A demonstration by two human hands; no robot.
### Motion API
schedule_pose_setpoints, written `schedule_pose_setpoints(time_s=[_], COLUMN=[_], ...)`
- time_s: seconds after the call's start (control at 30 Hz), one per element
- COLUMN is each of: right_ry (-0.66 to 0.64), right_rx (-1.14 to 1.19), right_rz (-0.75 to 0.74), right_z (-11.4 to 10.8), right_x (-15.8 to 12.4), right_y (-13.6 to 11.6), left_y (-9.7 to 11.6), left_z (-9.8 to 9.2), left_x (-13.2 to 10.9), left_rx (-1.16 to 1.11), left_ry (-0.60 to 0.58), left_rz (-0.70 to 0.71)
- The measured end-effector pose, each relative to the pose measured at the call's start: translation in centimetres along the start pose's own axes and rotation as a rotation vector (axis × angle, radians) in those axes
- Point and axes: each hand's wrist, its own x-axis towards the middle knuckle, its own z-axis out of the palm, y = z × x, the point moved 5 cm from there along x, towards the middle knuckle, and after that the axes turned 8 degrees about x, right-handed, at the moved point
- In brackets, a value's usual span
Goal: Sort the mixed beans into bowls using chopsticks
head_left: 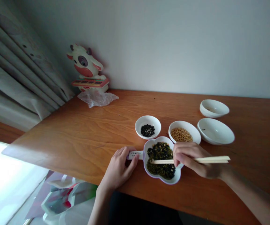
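Observation:
My left hand (120, 167) is closed around the short handle of a white, scallop-edged dish (150, 144) with a purple rim. Dark green and black grains or beans (160, 159), with some yellow ones among them, lie in the dish. In my right hand (193, 157) is a pair of wooden chopsticks (213, 159), whose tips point left into the mix. Just behind the dish stands a white bowl (138, 126) with a small heap of black beans (147, 130). Beside it, partly behind my right hand, another white bowl (197, 132) holds yellow soybeans (181, 134).
Two more white bowls, a far one (206, 111) and a near one (219, 134), stand at the right with a few dark specks inside. A cow toy with a keyboard (88, 68) and a crumpled clear plastic bag (98, 98) sit at the back left. Bags (64, 200) lie below the table edge.

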Motion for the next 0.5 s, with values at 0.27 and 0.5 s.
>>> schedule_pose_setpoints(time_s=[0.27, 0.5], right_ry=[0.271, 0.413], right_rx=[0.219, 0.193], right_rz=[0.009, 0.062], right_z=[-2.1, -2.5], right_x=[-3.2, -4.0], right_y=[2.2, 2.7], left_y=[-0.3, -0.3], left_z=[0.0, -0.1], left_x=[-0.2, -0.3], left_rx=[0.006, 0.009], left_ry=[-0.016, -0.02], left_rz=[-0.036, -0.037])
